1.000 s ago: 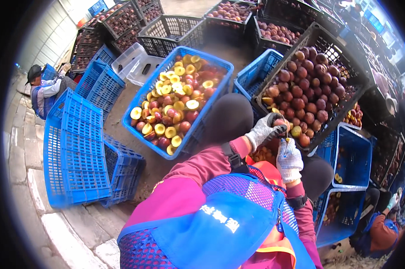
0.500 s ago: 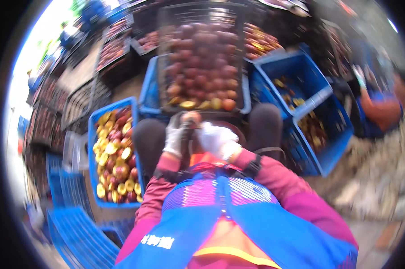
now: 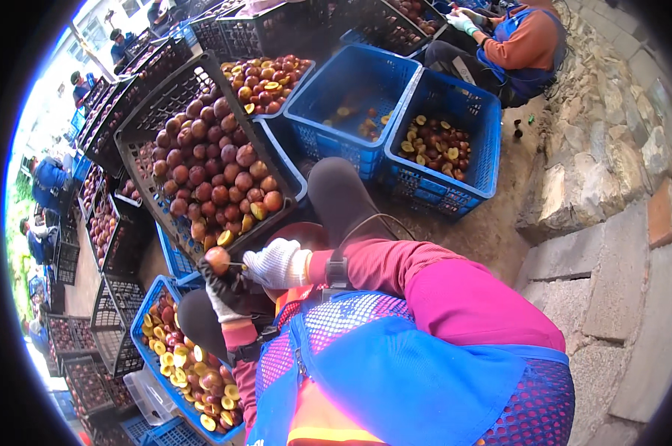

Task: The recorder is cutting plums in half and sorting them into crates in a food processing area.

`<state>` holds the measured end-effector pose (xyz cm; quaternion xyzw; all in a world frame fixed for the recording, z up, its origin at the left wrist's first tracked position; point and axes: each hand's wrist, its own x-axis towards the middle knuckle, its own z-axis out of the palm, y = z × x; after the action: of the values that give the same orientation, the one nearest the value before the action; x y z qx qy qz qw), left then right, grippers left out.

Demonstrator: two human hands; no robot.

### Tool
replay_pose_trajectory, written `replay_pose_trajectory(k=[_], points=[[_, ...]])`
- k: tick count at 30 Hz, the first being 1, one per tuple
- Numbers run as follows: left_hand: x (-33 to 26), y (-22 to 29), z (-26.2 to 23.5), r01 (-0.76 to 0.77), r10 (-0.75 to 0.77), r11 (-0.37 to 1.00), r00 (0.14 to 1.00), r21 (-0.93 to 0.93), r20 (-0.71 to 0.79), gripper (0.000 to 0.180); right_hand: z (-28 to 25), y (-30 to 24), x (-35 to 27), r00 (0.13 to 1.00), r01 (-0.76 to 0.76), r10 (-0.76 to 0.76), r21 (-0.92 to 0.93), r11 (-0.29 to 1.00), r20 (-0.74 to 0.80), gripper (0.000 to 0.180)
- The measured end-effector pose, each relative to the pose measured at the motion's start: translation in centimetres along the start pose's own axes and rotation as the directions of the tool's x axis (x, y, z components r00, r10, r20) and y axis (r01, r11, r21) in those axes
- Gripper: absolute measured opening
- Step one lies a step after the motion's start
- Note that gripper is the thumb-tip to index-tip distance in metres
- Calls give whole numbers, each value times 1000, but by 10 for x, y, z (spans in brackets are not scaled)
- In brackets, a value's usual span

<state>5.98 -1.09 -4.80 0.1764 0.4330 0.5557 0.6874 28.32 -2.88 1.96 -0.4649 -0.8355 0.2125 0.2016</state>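
My left hand (image 3: 223,288), in a black and white glove, is closed around a whole reddish plum (image 3: 217,259). In my right hand (image 3: 278,264), gloved in white, is a small knife (image 3: 236,264); its thin blade reaches the plum's side, and how deep it goes I cannot tell. Just beyond my hands a black crate (image 3: 144,149) leans toward me, full of dark red plums (image 3: 209,167) with a few yellow-fleshed cut ones at its near edge. By my left knee, a blue crate (image 3: 136,336) holds many cut plum halves (image 3: 194,368).
Two blue crates (image 3: 351,141) (image 3: 444,189) with some cut plums stand beyond my right knee. Past them sits a co-worker (image 3: 525,44) in gloves. Stacked black crates (image 3: 120,256) line the left side; a stone wall (image 3: 585,163) runs along the right.
The view has swung, so the crates and my hands now lie farther left and the picture is sharper. A plum is still in my left hand; the knife blade now shows against it.
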Motion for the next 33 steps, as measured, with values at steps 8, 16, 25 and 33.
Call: replay_pose_trajectory(k=[8,16,25,33], points=[[3,39,-40,-182,177,976,982,115,60,64,-4,18,10,993,120,-117,199,973,-25,17],[-23,43,-36,-55,51,991,998,-122,-34,65,40,9,91,994,14,39,484,875,-100,23],[8,39,-49,-176,186,976,980,128,-69,56,32,52,190,971,100,-148,-242,965,-186,45],[45,13,-86,-405,424,802,904,440,59,40,101,-21,148,997,72,-73,156,985,0,44]])
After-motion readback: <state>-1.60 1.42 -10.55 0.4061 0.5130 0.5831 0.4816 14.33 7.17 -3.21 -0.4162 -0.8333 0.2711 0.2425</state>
